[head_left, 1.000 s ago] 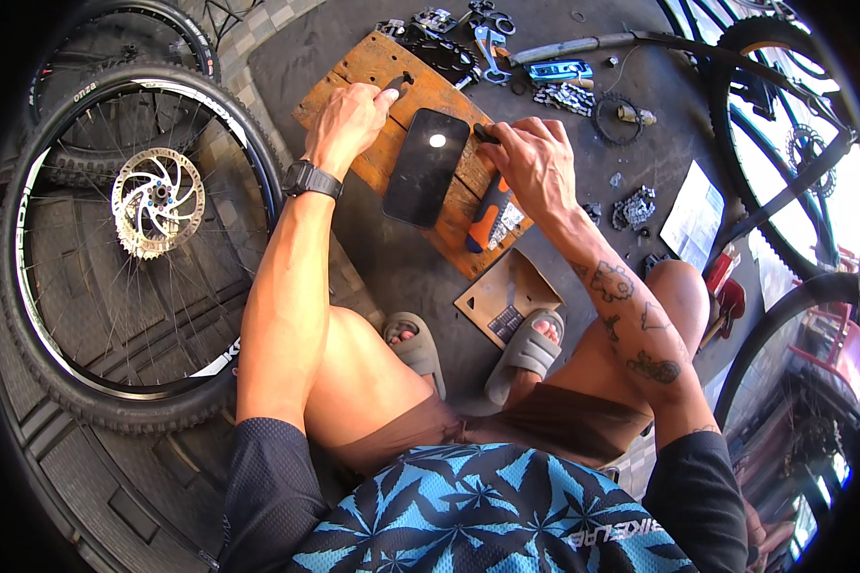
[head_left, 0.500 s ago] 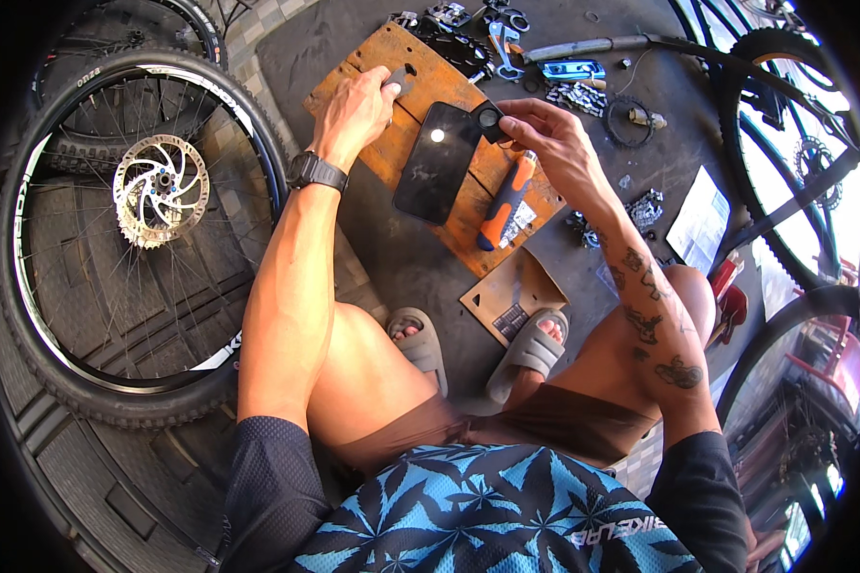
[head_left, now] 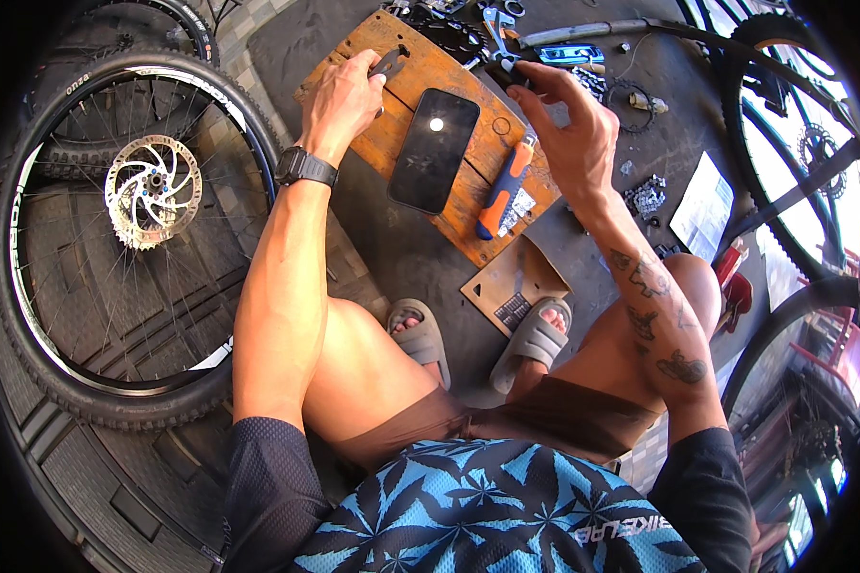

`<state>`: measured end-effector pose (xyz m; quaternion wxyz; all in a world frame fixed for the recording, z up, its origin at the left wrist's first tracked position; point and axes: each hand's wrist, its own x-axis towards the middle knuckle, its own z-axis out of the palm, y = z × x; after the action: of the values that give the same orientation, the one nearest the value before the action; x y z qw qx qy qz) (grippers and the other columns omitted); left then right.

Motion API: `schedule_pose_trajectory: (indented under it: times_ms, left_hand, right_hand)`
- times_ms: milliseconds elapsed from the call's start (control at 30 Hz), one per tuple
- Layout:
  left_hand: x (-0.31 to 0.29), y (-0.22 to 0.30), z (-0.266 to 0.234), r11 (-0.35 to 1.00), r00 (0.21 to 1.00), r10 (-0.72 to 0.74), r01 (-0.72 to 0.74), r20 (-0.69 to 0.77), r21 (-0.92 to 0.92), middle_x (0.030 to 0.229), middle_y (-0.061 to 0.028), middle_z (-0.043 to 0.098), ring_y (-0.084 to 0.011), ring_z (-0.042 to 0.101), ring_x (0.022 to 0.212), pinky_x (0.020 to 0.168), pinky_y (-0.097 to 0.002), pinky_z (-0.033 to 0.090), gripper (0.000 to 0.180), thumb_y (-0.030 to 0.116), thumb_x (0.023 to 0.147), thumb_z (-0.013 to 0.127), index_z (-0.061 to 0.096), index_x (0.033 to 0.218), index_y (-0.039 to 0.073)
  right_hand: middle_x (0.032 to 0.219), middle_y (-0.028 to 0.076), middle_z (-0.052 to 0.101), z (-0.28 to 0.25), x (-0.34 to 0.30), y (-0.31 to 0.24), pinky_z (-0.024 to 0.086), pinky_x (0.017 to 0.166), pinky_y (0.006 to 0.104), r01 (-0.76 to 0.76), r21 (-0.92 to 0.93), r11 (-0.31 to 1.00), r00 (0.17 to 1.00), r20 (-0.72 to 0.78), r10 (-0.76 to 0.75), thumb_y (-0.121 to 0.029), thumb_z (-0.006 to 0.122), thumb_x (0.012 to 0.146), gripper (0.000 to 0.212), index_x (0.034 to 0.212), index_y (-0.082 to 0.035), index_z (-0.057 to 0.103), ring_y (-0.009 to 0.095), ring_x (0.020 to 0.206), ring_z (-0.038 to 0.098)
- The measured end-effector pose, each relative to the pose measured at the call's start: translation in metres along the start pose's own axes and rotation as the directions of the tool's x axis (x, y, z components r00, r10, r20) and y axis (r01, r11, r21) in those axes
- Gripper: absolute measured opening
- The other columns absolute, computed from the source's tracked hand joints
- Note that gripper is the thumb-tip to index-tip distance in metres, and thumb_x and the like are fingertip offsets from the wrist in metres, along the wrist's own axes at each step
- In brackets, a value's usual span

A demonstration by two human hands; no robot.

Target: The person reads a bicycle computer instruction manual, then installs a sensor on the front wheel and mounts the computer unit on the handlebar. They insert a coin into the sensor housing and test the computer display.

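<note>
My left hand [head_left: 342, 107], with a watch on its wrist, is over the far left of a worn wooden board [head_left: 373, 38]. Its fingers are closed on a dark, flat, pointed piece [head_left: 388, 66]. My right hand [head_left: 579, 129] is raised past the board's right edge, fingers bent and pinched. Between its fingertips is a dark part, mostly hidden, so its kind is unclear. A black phone [head_left: 435, 153] lies face up on the board between the hands. To its right are a thin dark ring [head_left: 502, 117] and an orange-and-blue handled tool [head_left: 504, 191].
On the dark mat are a blue-handled wrench [head_left: 500, 33], a shiny blue part [head_left: 564, 54], a chainring [head_left: 627, 107] and a chain [head_left: 646, 198]. A cardboard piece [head_left: 487, 291] is near my feet. A bicycle wheel [head_left: 31, 315] lies left; a paper sheet [head_left: 702, 201] lies right.
My right hand has moved away from the phone, up and to the right, taking the black part with it. The thin ring now shows on the board. My left hand has shifted slightly.
</note>
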<state>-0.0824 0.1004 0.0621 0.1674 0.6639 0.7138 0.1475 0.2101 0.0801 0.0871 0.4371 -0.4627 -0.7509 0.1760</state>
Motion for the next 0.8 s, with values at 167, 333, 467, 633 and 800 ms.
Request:
schedule_pose_trajectory:
  times_ms: [167, 333, 467, 633, 800]
  left_hand:
    - [-0.002, 0.002, -0.004, 0.999, 0.999, -0.004, 0.006, 0.049, -0.040, 0.092, -0.0146, 0.079, -0.0253, 0.080, 0.080, 0.081, -0.0448, 0.058, 0.029, 0.025, 0.104, 0.064, 0.069, 0.127, 0.006]
    - [-0.002, 0.010, -0.004, 0.999, 0.999, -0.028, 0.028, 0.021, -0.024, 0.098, -0.0173, 0.078, -0.0393, 0.076, 0.096, 0.083, -0.0511, 0.059, 0.025, 0.025, 0.103, 0.063, 0.071, 0.123, 0.011]
    - [-0.005, 0.008, -0.006, 1.000, 0.999, -0.025, 0.025, 0.020, -0.018, 0.105, -0.0183, 0.078, -0.0414, 0.075, 0.099, 0.085, -0.0521, 0.059, 0.027, 0.027, 0.103, 0.063, 0.072, 0.123, 0.012]
    - [-0.001, 0.001, 0.001, 1.000, 0.999, -0.016, 0.015, -0.030, -0.021, 0.109, -0.0212, 0.078, -0.0418, 0.074, 0.105, 0.090, -0.0523, 0.059, 0.044, 0.044, 0.102, 0.063, 0.072, 0.125, 0.007]
    - [0.002, 0.002, 0.007, 0.997, 0.998, -0.068, 0.068, 0.006, 0.041, 0.109, -0.0234, 0.078, -0.0418, 0.074, 0.106, 0.090, -0.0529, 0.059, 0.066, 0.066, 0.100, 0.058, 0.075, 0.122, 0.006]
  right_hand:
    - [0.098, 0.003, 0.079, 0.020, -0.023, 0.023, 0.048, 0.092, 0.0394, 0.100, -0.342, 0.934, 0.956, 0.294, 0.006, -0.023, 0.078, 0.094, 0.016, 0.105, -0.012, 0.076, 0.022, 0.099, 0.069]
    - [0.089, 0.008, 0.077, 0.026, -0.020, 0.033, 0.046, 0.094, 0.0414, 0.100, -0.344, 0.933, 0.948, 0.319, 0.016, -0.032, 0.073, 0.097, 0.022, 0.105, -0.012, 0.077, 0.025, 0.099, 0.069]
    - [0.095, 0.012, 0.079, 0.024, -0.013, 0.029, 0.053, 0.087, 0.0432, -0.028, -0.270, 0.962, 0.935, 0.334, 0.121, -0.027, 0.073, 0.097, 0.024, 0.111, -0.008, 0.078, 0.030, 0.092, 0.073]
    - [0.096, 0.016, 0.080, 0.025, -0.008, 0.030, 0.058, 0.082, 0.0408, -0.368, 0.025, 0.930, 0.894, 0.285, 0.346, -0.027, 0.074, 0.098, 0.029, 0.114, -0.004, 0.079, 0.031, 0.091, 0.078]
    - [0.107, 0.018, 0.081, 0.024, -0.004, 0.035, 0.060, 0.088, 0.0365, -0.485, 0.130, 0.865, 0.831, 0.376, 0.409, -0.028, 0.075, 0.098, 0.035, 0.120, -0.001, 0.077, 0.027, 0.098, 0.079]
